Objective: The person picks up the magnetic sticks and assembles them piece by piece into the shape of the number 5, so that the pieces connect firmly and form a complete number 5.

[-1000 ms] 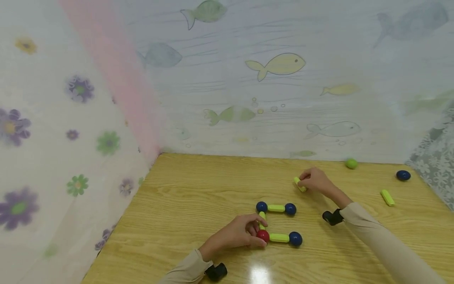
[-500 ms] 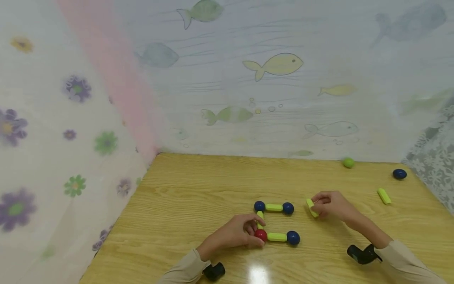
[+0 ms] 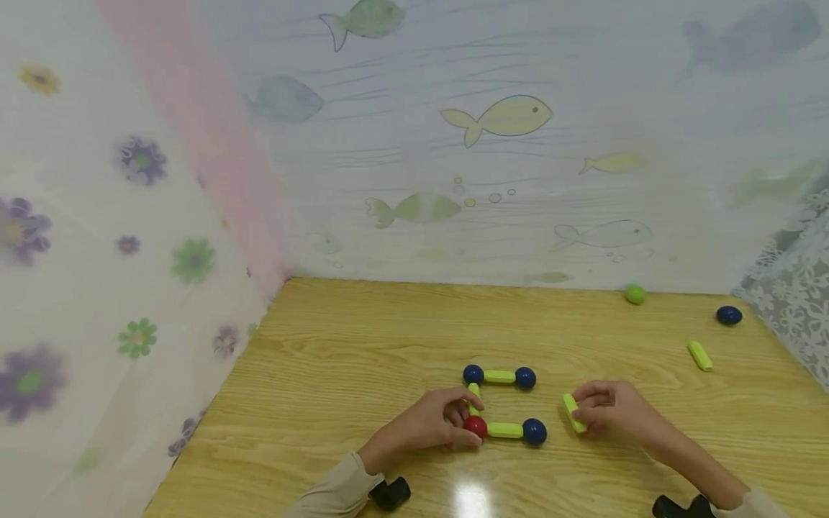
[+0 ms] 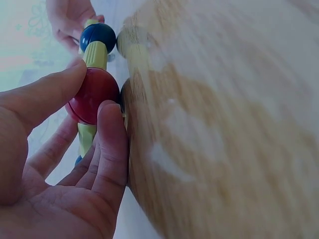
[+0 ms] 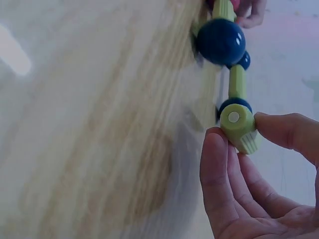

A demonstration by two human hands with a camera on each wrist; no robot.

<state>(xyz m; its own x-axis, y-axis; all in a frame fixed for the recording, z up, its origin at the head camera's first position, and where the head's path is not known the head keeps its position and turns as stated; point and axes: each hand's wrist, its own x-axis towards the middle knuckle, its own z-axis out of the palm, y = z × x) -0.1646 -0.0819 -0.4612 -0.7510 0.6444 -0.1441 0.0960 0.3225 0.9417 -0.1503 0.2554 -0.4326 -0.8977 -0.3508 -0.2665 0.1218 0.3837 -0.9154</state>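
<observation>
My left hand (image 3: 424, 424) pinches a red ball (image 3: 476, 429) between thumb and fingers; the left wrist view shows this close up. The ball is a corner of a C-shaped build of magnetic toy pieces lying on the table. A lower yellow-green rod (image 3: 505, 430) runs from it to a blue ball (image 3: 535, 432). Another rod, partly behind my fingers, leads up to a second blue ball (image 3: 473, 375), then across to a third (image 3: 525, 378). Right of the build, my right hand (image 3: 622, 414) pinches a loose magnetic rod (image 5: 238, 127), whose end shows a round metal disc.
Farther back on the wooden table (image 3: 363, 324) lie a green ball (image 3: 635, 294), a dark blue egg-shaped piece (image 3: 729, 315) and a spare yellow-green rod (image 3: 700, 356). Patterned sheets hang along the left and back edges.
My right hand has come nearer to me with the rod, from behind the build to beside its open side. My left hand stays at the red ball.
</observation>
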